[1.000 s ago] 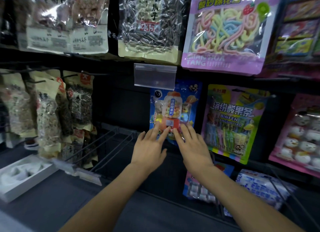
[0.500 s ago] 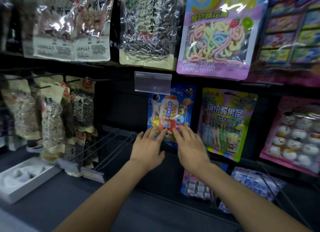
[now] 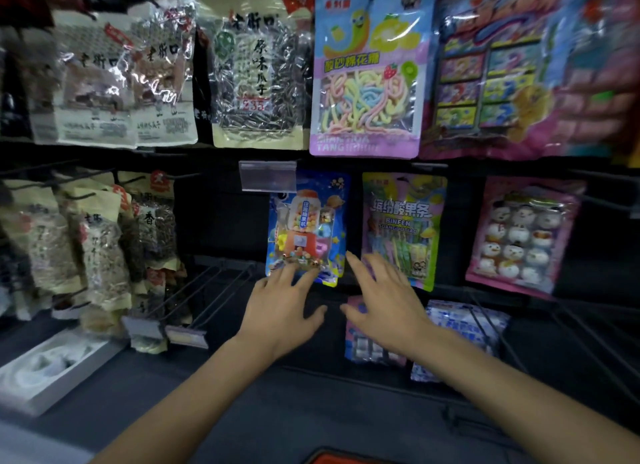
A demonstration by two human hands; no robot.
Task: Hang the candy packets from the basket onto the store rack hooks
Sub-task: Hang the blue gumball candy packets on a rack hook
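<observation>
A blue candy packet (image 3: 306, 228) with a gumball-machine picture hangs on the middle row of the dark rack, under a clear price-tag holder (image 3: 267, 175). My left hand (image 3: 282, 304) is spread flat, its fingertips touching the packet's bottom edge. My right hand (image 3: 384, 297) is open just right of and below the packet, fingers straight, holding nothing. A red edge, perhaps the basket (image 3: 341, 458), shows at the bottom of the view; no packets are visible in it.
Seed packets (image 3: 100, 235) hang at left, bare wire hooks (image 3: 207, 283) jut out beside them. A yellow-pink candy packet (image 3: 403, 228) and a pink marshmallow packet (image 3: 523, 235) hang at right. Larger bags fill the top row. A white box (image 3: 52, 366) lies low left.
Both hands have slid down off the blue packet's face; the right hand has drawn away to the right. The view has tilted upward slightly.
</observation>
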